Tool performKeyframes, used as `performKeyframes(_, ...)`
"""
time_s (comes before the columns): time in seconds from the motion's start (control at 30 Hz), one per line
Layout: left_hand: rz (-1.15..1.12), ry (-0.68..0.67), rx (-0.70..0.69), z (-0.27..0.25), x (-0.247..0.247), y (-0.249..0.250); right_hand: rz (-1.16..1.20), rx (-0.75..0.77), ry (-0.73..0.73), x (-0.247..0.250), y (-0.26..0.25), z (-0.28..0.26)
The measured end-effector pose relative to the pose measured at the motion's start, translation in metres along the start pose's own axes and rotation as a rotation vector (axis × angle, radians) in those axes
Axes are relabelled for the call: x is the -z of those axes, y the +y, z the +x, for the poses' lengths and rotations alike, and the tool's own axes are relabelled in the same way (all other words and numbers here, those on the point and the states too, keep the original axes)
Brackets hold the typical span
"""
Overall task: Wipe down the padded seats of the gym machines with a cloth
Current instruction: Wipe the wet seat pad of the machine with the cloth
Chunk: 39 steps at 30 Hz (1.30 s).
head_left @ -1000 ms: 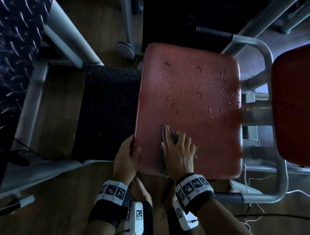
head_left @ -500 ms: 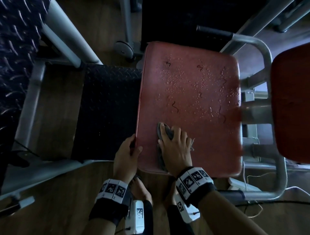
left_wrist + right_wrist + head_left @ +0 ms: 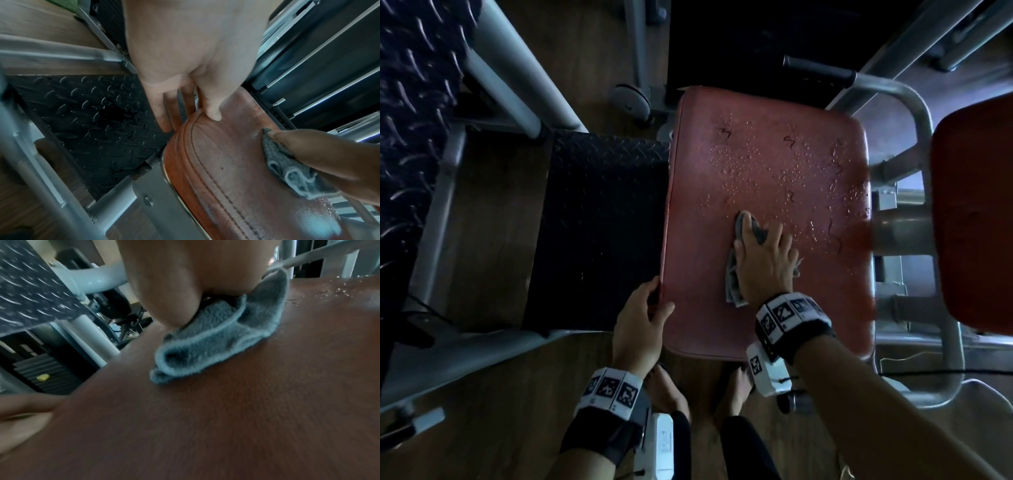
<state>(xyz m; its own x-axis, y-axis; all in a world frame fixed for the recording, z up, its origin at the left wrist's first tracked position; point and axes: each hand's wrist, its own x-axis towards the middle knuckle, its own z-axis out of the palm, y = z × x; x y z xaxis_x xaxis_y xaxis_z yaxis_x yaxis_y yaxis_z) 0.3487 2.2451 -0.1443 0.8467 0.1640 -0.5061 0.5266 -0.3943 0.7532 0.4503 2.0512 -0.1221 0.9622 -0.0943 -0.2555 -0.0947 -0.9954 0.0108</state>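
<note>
A red padded seat [image 3: 774,164] fills the middle of the head view, its far half beaded with water drops. A folded grey cloth [image 3: 732,284] lies on the seat's middle under my right hand [image 3: 763,260], which presses it down with fingers stretched forward. The right wrist view shows the cloth [image 3: 216,344] bunched beneath the thumb on the seat [image 3: 226,418]. My left hand [image 3: 640,325] grips the seat's near left edge. In the left wrist view its thumb [image 3: 211,113] sits on top of the seam and its fingers [image 3: 162,113] run down the side.
A black diamond-plate footplate [image 3: 599,233] lies left of the seat. Grey steel frame tubes [image 3: 921,113] curve around its right side, beside a second red pad [image 3: 976,222]. My feet [image 3: 667,390] stand on the wooden floor at the near edge. A thin cable [image 3: 928,371] runs along the floor at right.
My right hand has slid the cloth away from the near edge, forward and to the right, toward the wet area. The left hand has kept its hold on the seat edge.
</note>
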Motion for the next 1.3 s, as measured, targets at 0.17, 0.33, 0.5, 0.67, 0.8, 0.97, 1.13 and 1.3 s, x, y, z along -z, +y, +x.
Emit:
performKeyframes(0.17, -0.009, -0.003, 0.001, 0.0, 0.0, -0.001, -0.012, 0.064, 0.038, -0.007, 0.002, -0.02)
performKeyframes(0.33, -0.001, -0.017, 0.0, 0.0, 0.002, 0.001, -0.011, 0.103, 0.063, -0.003, 0.002, 0.004)
performKeyframes(0.5, -0.003, -0.006, 0.001, -0.002, 0.001, 0.004, 0.051, 0.105, 0.058, -0.004, 0.001, 0.005)
performKeyframes(0.67, -0.003, -0.005, -0.01, -0.003, 0.001, 0.002, 0.18, 0.146, 0.01, -0.018, 0.003, -0.034)
performKeyframes(0.8, -0.002, -0.019, -0.003, -0.003, 0.001, 0.002, 0.258, 0.232, -0.072, -0.023, -0.004, -0.066)
performKeyframes(0.97, -0.024, -0.013, -0.014, -0.004, 0.002, 0.0, 0.218, 0.28, -0.088, -0.027, -0.005, -0.066)
performKeyframes(1.13, -0.093, -0.013, 0.025, -0.003, 0.0, -0.005, 0.192, 0.361, -0.081, -0.024, -0.005, -0.039)
performKeyframes(1.3, -0.036, -0.037, 0.009, 0.004, 0.006, -0.002, 0.15, 0.408, -0.039, -0.019, -0.012, 0.002)
